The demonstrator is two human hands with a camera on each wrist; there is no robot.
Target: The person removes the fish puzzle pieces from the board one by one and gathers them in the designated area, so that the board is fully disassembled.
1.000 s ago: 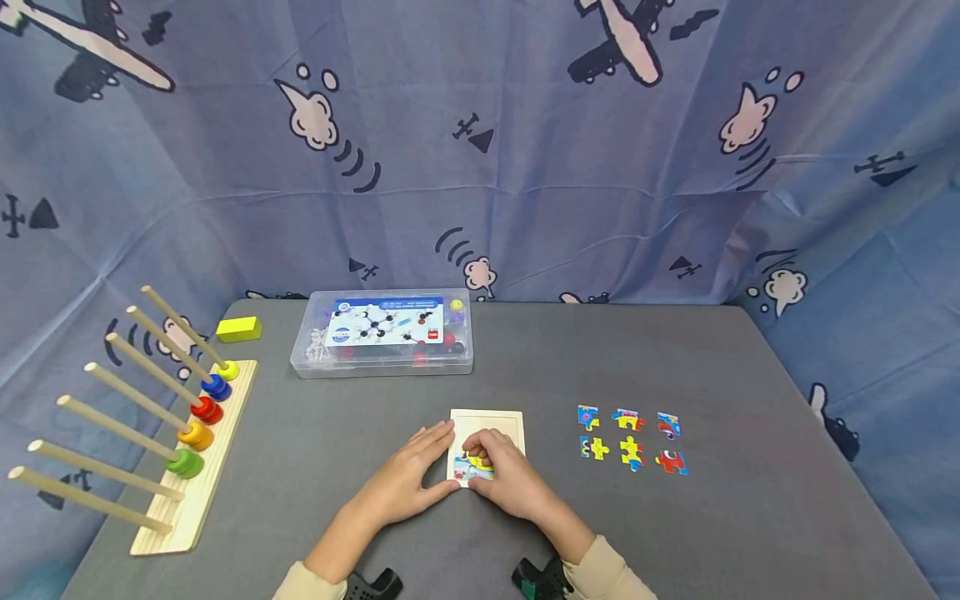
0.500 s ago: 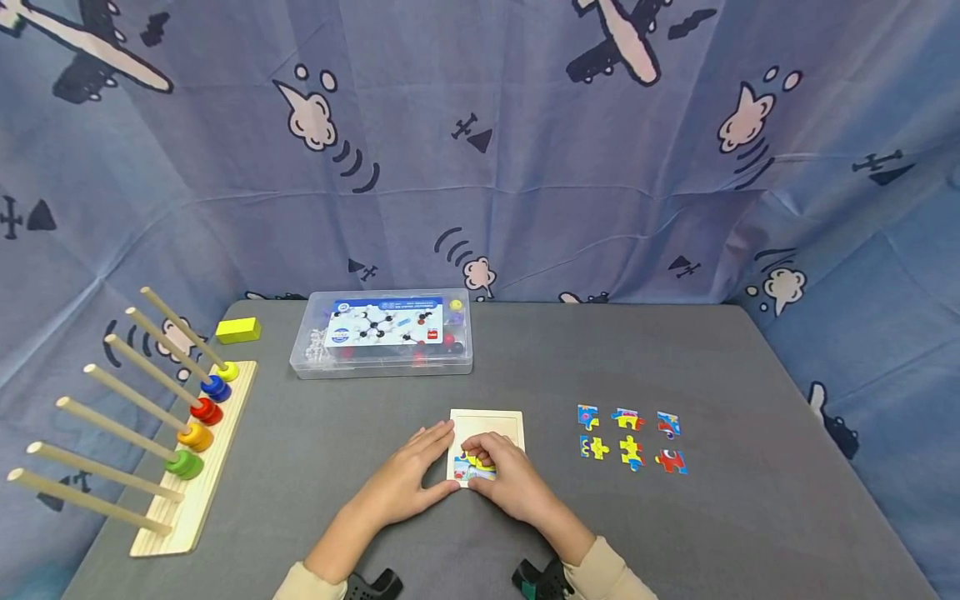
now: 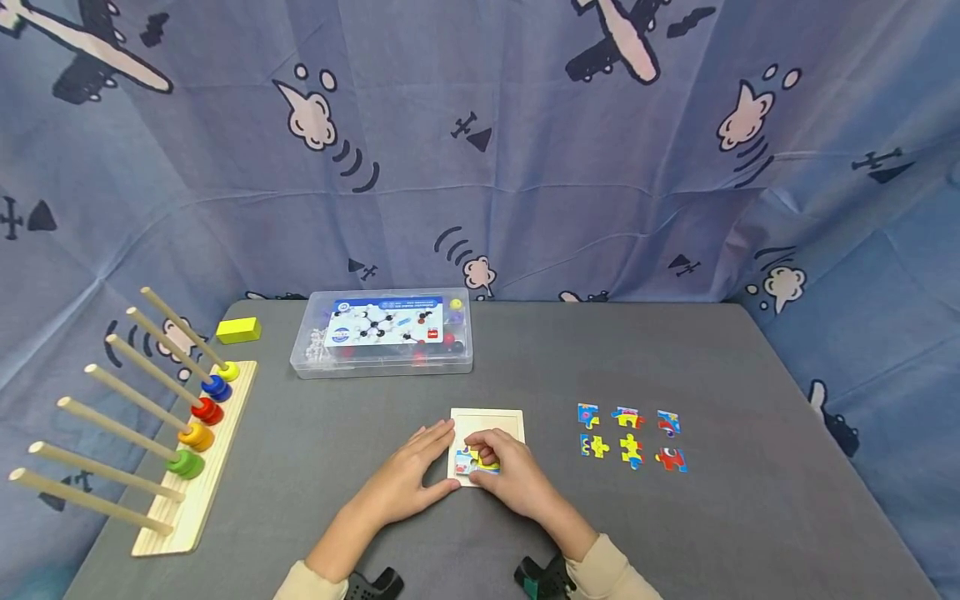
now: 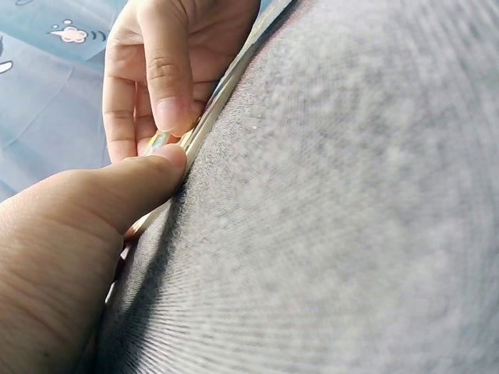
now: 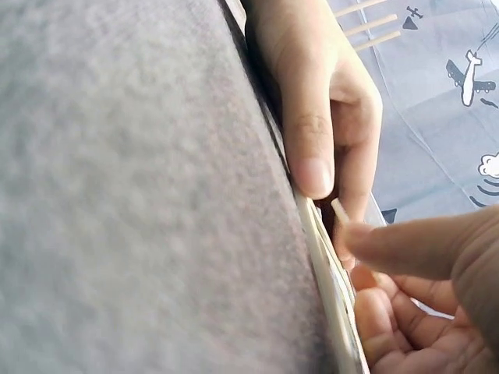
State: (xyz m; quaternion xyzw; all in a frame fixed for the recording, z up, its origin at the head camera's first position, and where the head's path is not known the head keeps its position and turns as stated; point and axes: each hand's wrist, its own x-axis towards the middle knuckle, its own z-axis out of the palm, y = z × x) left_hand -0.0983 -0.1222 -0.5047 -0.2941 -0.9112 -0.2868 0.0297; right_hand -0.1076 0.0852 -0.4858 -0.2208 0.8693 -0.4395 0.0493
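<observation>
A pale wooden puzzle tray (image 3: 507, 421) lies in front of me with colourful puzzle pieces (image 3: 463, 463) in its lower part. My left hand (image 3: 411, 477) steadies it, straight fingers along the left edge and thumb at the near left corner. Over the tray's lower right, my right hand (image 3: 512, 475) has thumb and fingers curled around a puzzle piece (image 5: 339, 210). The right wrist view shows that piece edge-on, tilted up by the thumb tip. The right fingers hide part of the picture.
Several loose puzzle pieces (image 3: 631, 450) lie in two rows to the right. A clear plastic case (image 3: 382, 367) stands at the back, with a yellow block (image 3: 238, 330) to its left. A wooden peg rack (image 3: 202, 492) with coloured rings occupies the left side.
The right hand's fingers have shifted slightly, and the picture pieces under them sit a little farther from the tray's near edge. The left hand has stayed in place.
</observation>
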